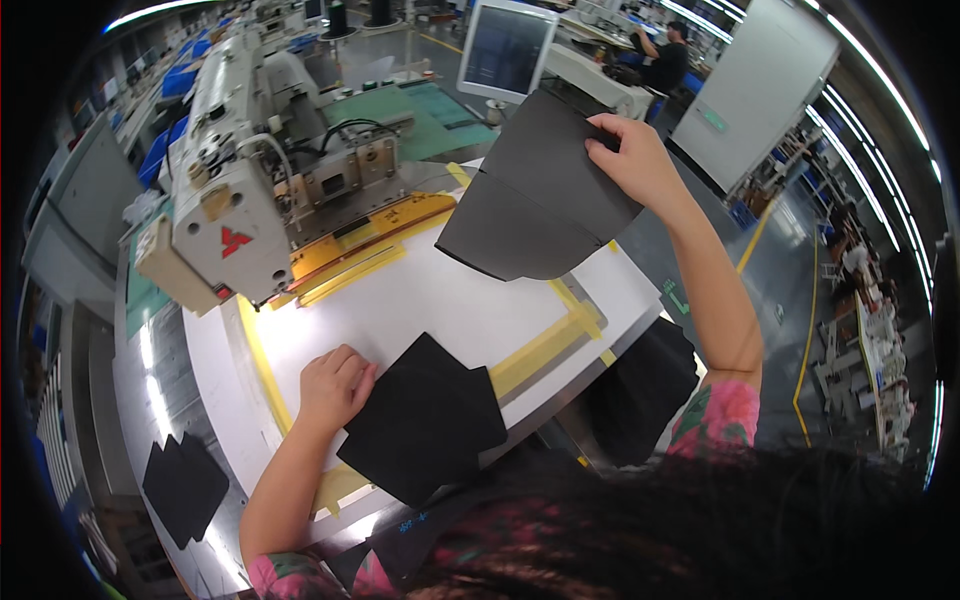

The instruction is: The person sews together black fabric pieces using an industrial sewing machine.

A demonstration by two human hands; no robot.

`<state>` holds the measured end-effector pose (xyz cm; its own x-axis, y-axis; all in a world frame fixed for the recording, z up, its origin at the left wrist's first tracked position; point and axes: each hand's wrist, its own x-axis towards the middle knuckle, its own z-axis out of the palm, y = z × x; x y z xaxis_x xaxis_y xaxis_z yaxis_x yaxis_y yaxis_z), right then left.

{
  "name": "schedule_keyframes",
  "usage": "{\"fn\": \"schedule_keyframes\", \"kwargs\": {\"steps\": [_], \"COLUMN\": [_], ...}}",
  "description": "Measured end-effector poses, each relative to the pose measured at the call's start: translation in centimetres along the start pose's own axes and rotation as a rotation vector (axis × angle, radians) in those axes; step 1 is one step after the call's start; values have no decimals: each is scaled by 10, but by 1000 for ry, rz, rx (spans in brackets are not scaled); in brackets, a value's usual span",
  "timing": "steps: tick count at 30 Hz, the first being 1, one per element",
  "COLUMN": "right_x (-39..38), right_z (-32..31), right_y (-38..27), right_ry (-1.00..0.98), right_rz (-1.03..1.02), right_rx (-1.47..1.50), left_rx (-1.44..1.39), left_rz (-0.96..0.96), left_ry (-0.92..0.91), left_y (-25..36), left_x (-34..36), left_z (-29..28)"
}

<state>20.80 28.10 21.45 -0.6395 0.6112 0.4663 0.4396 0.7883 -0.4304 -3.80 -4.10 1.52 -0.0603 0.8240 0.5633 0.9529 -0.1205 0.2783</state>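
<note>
My right hand (632,160) is raised at the upper right, its thumb and fingers pinching the top edge of a large dark grey panel (540,195). The panel hangs tilted over the white work surface, with a thin seam line across it. My left hand (335,385) rests low on the white sheet (400,300), its fingers curled in. Its thumb side is beside the left edge of a black cut fabric piece (425,425); whether anything is in the fingers is hidden. That black piece lies flat near the front edge of the surface, its corners notched.
A sewing machine head (225,200) stands at the left, with an orange clamp bar (380,225). Yellow tape (545,350) marks the sheet. More black pieces lie at the far left (185,490) and lower right (640,395). A screen (507,50) stands behind; a co-worker (668,60) sits farther back.
</note>
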Motion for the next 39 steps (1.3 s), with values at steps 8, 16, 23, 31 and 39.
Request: {"fn": "schedule_keyframes", "kwargs": {"steps": [8,16,23,31,39], "right_x": [-83,-246,-321,-151,-82], "right_z": [-92,-55,20,54,171], "right_y": [126,175,192,41,-36], "right_ry": [376,175,-802,-888,-1006], "right_rz": [304,527,795,137,-234], "right_rx": [-572,-605,-263,350,536], "left_rx": [5,-96,-63,15,338], "left_rz": [-35,-75,-67,64,-125], "left_ry": [-22,-87,-74,-23,11], "left_y": [-1,-1,4,-5,-23], "left_x": [0,0,8,-4,-75], "left_z": [1,13,12,-5,-89]}}
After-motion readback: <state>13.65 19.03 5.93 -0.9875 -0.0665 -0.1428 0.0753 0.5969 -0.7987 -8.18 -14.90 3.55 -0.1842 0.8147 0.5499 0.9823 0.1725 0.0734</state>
